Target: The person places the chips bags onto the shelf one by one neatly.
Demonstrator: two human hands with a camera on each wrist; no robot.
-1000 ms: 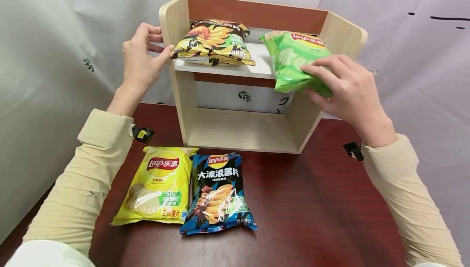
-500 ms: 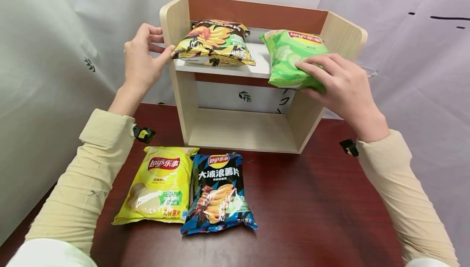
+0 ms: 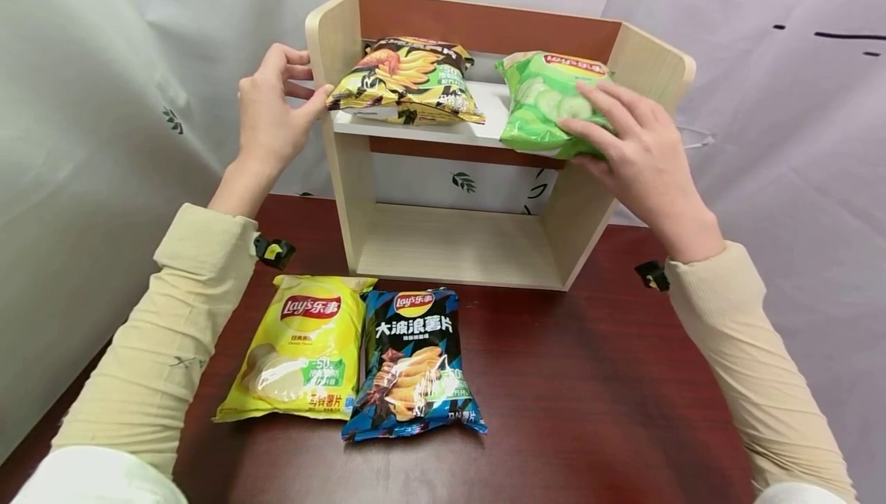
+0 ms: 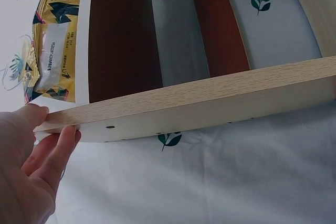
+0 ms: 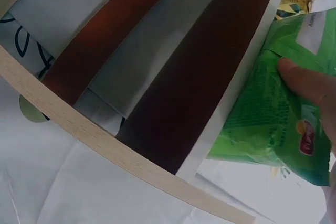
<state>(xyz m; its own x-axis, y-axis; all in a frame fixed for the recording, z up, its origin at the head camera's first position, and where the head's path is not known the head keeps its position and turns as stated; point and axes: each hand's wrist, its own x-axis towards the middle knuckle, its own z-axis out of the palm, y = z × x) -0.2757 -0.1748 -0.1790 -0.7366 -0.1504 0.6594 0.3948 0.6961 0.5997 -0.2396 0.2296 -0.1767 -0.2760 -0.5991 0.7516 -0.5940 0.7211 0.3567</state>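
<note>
My right hand (image 3: 640,150) holds a green bag of chips (image 3: 547,108) at the right end of the upper shelf (image 3: 488,108). In the right wrist view the thumb (image 5: 304,80) presses the bag's back, and the bag overlaps the white shelf edge. The left hand (image 3: 277,108) pinches the front edge of the rack's left side panel (image 3: 332,50) between thumb and fingers, as the left wrist view also shows. Beside that thumb, a black and yellow bag of chips (image 3: 408,81) lies on the upper shelf, its bottom end poking over the front.
On the dark red table (image 3: 588,381), in front of the wooden rack (image 3: 457,246), lie a yellow bag of chips (image 3: 298,350) and a blue and black one (image 3: 418,365), side by side. White cloth (image 3: 782,142) hangs behind and at both sides.
My right hand has moved left and up with the green bag, bringing it farther back onto the upper shelf. The left hand keeps its grip on the side panel.
</note>
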